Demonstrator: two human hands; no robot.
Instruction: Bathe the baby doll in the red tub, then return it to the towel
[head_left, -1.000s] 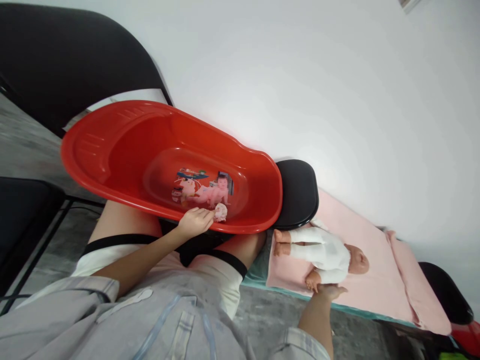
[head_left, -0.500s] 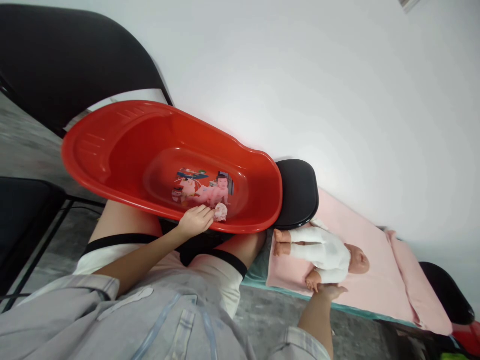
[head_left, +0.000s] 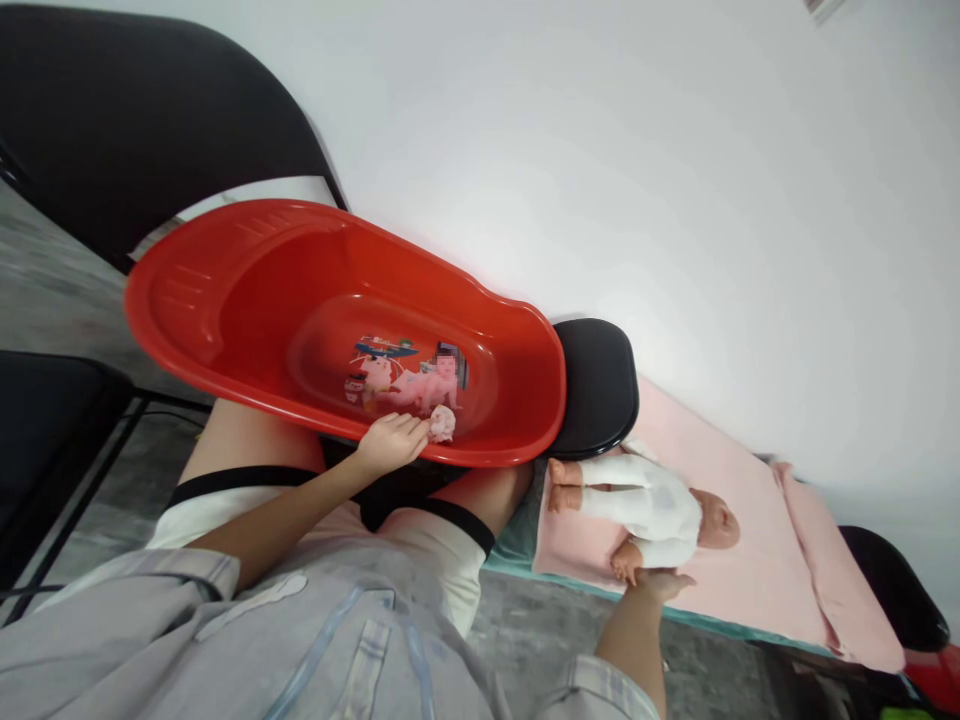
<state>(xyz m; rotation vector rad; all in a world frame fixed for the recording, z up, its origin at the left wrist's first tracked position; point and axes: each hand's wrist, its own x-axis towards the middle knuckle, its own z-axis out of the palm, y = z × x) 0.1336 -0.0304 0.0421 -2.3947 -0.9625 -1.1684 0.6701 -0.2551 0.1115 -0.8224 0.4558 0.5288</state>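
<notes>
My left hand (head_left: 392, 443) rests at the near rim of a red baby bathtub (head_left: 300, 245). Its fingers are closed on a small, ruffled pale pink bath puff (head_left: 442, 424) just inside the tub wall. My right hand (head_left: 660, 584) lies palm up with its fingers stretched out, against the near side of a baby doll (head_left: 664, 510) in white clothes. Part of that hand is hidden under the doll's arm. The doll lies on its back on a pink mat (head_left: 772, 570), feet toward the tub.
A printed picture (head_left: 409, 380) covers part of the tub floor. One black chair (head_left: 150, 120) stands at upper left, and a black seat (head_left: 592, 385) is between tub and mat. A folded pink cloth (head_left: 832, 560) lies at the mat's far end. The white wall (head_left: 600, 150) runs behind.
</notes>
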